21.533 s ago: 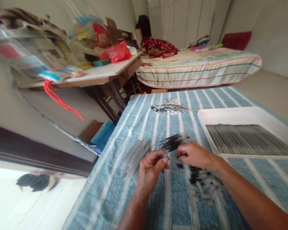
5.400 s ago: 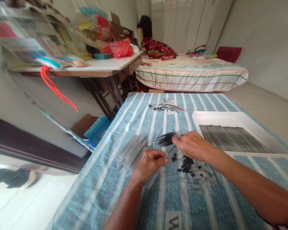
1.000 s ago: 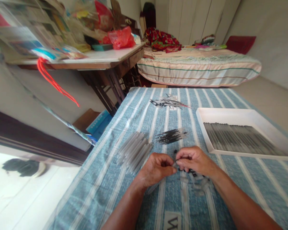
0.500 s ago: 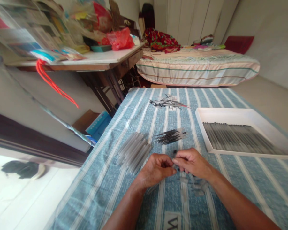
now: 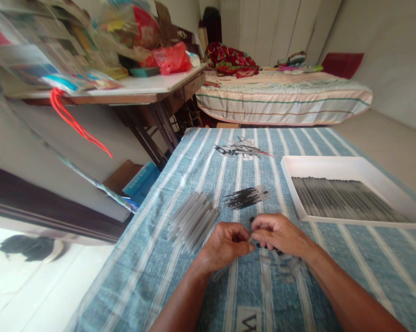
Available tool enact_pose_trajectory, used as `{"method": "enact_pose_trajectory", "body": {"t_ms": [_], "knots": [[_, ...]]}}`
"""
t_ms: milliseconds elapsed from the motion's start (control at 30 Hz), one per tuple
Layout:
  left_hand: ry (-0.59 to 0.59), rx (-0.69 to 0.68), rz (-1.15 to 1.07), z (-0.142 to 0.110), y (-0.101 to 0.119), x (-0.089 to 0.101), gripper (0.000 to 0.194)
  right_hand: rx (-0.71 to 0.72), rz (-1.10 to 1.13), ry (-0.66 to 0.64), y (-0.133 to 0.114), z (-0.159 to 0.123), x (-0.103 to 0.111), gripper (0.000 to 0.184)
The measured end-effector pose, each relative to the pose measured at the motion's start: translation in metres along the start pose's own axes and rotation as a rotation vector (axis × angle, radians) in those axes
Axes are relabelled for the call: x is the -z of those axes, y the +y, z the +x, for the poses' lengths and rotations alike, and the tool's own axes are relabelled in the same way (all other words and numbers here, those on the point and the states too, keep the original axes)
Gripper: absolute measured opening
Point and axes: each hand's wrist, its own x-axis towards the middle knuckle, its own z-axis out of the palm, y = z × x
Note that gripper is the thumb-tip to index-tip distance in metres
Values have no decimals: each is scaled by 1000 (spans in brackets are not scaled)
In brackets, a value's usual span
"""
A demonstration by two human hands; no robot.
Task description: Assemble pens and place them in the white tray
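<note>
Tube [image 5: 222, 273] between both hands' fingers [image 5: 246, 249]

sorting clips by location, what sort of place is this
Probably a bedroom in a home: beyond the table stands a bed with a striped cover, topped by red patterned cloth, and tall pale doors, wardrobe-like, line the back.

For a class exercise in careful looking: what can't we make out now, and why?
Head view: much of the tube, hidden by the left hand.
Head view: what the right hand might pinch; it covers this.
Head view: part of the small pieces, hidden by the right hand.
Head view: the rest of the near label, cut off by the bottom edge.
Head view: the dark thing on the floor, too blurred to name.
</note>
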Motion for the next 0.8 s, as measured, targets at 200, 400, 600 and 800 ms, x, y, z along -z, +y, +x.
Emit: {"method": "enact_pose_trajectory", "body": {"t_ms": [200, 400, 600, 800], "knots": [[-1, -6, -8, 0, -2, 0, 12, -21, -25, 15, 0, 0, 1, 40], [2, -16, -14, 1, -2, 0, 12, -10, -32, 18, 0, 0, 2, 39], [2, -13, 17, 2, -2, 0, 14, -10, 19, -25, 1, 0, 4, 27], [30, -24, 47, 3, -3, -1, 15, -18, 30, 13, 4, 0, 4, 37]]}}
